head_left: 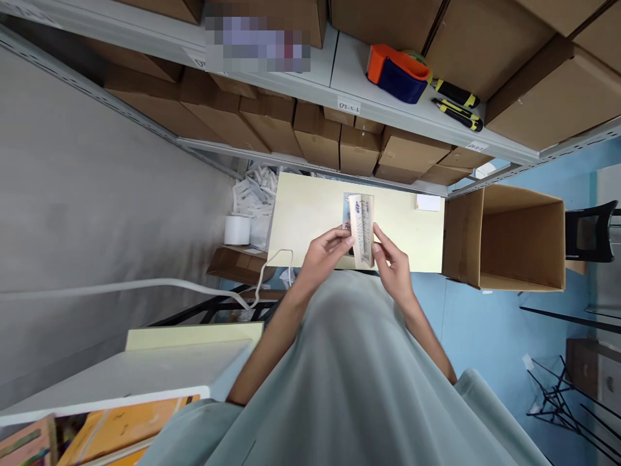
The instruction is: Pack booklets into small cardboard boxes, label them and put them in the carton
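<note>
Between my two hands is a small open book [361, 230] with printed pages, its pages parted in the middle. My left hand [326, 254] pinches its left edge, where a strip of coloured cover shows behind the pages. At the right edge, my right hand [392, 264] grips with thumb and fingers. The book is held above a pale yellow tabletop [310, 200]. A small white box [427, 202] lies at the table's far right corner.
Shelves of cardboard boxes [317, 133] rise behind the table. On one shelf lie an orange and blue tape dispenser [400, 74] and box cutters [458, 113]. An open carton [519, 243] stands right. A white cable [169, 283] and paper roll [237, 230] are left.
</note>
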The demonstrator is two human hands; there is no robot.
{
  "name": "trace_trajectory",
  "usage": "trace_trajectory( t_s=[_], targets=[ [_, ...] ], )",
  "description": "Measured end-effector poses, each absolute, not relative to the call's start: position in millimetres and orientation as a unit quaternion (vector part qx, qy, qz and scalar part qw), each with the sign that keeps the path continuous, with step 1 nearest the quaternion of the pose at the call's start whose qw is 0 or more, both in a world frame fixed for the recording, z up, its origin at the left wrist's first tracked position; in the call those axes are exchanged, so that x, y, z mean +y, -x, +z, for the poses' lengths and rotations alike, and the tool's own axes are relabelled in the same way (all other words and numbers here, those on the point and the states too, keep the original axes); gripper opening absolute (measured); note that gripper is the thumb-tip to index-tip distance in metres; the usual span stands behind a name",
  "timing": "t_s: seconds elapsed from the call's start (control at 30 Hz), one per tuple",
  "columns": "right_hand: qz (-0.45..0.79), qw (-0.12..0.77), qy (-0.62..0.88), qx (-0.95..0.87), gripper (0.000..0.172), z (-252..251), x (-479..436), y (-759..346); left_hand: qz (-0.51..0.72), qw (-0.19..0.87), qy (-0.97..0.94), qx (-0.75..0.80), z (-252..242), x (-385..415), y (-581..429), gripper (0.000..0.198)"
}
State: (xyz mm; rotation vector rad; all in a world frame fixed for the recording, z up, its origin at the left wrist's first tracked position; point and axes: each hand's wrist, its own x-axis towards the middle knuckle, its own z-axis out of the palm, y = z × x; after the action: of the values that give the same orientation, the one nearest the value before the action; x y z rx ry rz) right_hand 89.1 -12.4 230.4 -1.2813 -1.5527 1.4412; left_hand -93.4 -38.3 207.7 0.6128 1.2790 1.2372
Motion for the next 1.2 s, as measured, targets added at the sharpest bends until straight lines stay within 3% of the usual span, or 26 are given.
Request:
trace_trajectory(
  t_s=[0.4,0.63,0.87,1.03,1.2],
  targets=[
    [0.547,0.305,0.486,-0.61,0.052,215,-8,-76,0.544,0.542,-0.298,0.567,195,-36,83,0.03],
    [0.589,0.318,0.497,-0.552,0.071,220,-1,-81,0.548,0.576,-0.203,0.571,190,-38,107,0.031],
    [0.61,0.307,0.486,-0.545,0.076,221,6,-86,0.554,0.609,-0.175,0.541,188,-41,121,0.035],
    [0.637,0.264,0.482,-0.54,0.087,195,2,-74,0.515,0.572,-0.251,0.588,168,-40,103,0.042],
    [0.633,0.232,0.496,-0.546,0.081,152,-3,-60,0.504,0.537,-0.252,0.628,129,-56,103,0.042]
  ],
)
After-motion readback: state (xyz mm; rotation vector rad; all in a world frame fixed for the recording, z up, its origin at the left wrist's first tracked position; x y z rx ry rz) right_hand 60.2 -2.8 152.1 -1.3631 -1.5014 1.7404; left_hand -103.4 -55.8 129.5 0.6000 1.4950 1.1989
